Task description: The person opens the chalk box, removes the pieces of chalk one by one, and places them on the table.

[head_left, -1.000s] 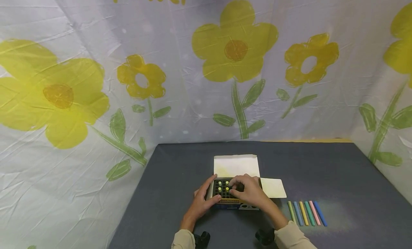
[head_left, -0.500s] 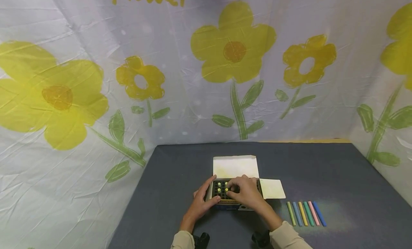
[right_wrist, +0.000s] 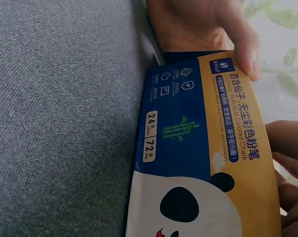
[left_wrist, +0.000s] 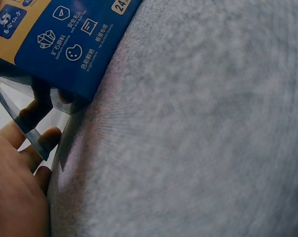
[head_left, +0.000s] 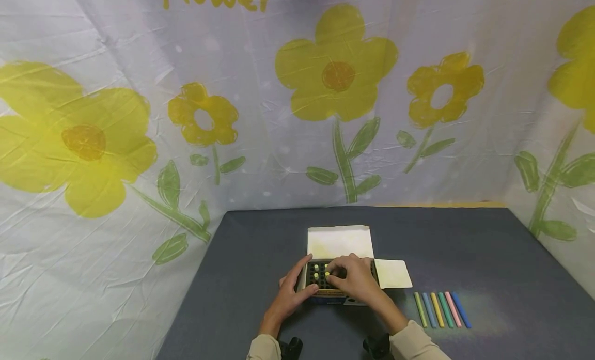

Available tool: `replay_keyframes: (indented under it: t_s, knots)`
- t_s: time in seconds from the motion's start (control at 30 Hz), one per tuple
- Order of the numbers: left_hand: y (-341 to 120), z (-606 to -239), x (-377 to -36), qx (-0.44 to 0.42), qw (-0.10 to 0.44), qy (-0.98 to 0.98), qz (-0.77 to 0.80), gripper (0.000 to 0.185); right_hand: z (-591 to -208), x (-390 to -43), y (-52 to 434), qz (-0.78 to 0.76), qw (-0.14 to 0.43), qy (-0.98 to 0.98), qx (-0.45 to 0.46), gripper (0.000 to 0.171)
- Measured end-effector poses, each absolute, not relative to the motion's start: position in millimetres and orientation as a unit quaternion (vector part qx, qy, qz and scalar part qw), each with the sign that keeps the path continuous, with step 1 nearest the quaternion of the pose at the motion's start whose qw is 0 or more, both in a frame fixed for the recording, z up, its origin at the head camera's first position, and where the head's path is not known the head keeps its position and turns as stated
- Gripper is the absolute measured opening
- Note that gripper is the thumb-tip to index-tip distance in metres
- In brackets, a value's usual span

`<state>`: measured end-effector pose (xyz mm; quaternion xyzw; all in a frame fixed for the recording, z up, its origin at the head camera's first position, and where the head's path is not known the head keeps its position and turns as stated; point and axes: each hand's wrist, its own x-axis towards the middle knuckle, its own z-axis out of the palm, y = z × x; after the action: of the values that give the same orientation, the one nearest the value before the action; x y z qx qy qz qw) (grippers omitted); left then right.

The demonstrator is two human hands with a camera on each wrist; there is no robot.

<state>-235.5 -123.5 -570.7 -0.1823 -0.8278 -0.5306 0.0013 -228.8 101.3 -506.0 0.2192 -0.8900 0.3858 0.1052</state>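
A blue and yellow chalk box [head_left: 327, 300] lies on the dark table, its white lid [head_left: 339, 241] folded back and a side flap [head_left: 393, 274] spread to the right. My left hand [head_left: 287, 298] grips the box's left end, thumb at the front edge, fingers along the side. Its thumb [right_wrist: 246, 54] also shows on the box edge in the right wrist view. Inside stand several yellowish chalk sticks [head_left: 316, 276] in a dark holder with holes. My right hand [head_left: 358, 281] pinches a yellow chalk stick [head_left: 327, 274] at the holder, its palm hiding the right part.
To the right of the box, several coloured chalk sticks [head_left: 441, 309] lie side by side in a row. Behind the dark table [head_left: 269, 236] hangs a white cloth [head_left: 265, 163] with painted yellow flowers.
My right hand has shifted slightly left within the box, its fingertips coming to the yellow chalk stick. The left hand stays on the box, and the chalk row lies unchanged.
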Motion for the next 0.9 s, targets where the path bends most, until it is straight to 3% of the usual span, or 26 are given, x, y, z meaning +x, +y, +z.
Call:
replay_keyframes:
  t_s: [0.37, 0.7, 0.9]
  knots:
    - [-122.8, -570.4, -236.0, -0.169, -0.006, -0.829, -0.533, 0.072, -503.4, -230.7, 104.7, 0.47, 0.062, -0.854, 0.215, 0.015]
    - [-121.8, -570.2, -236.0, -0.167, 0.002, -0.827, -0.537, 0.072, -501.3, -232.7, 110.8, 0.499, 0.148, -0.816, 0.25, 0.018]
    - [-121.2, -569.2, -235.3, -0.168, 0.001, -0.829, -0.533, 0.073, -500.0, -235.6, 121.1, 0.531, 0.162, -0.792, 0.255, 0.019]
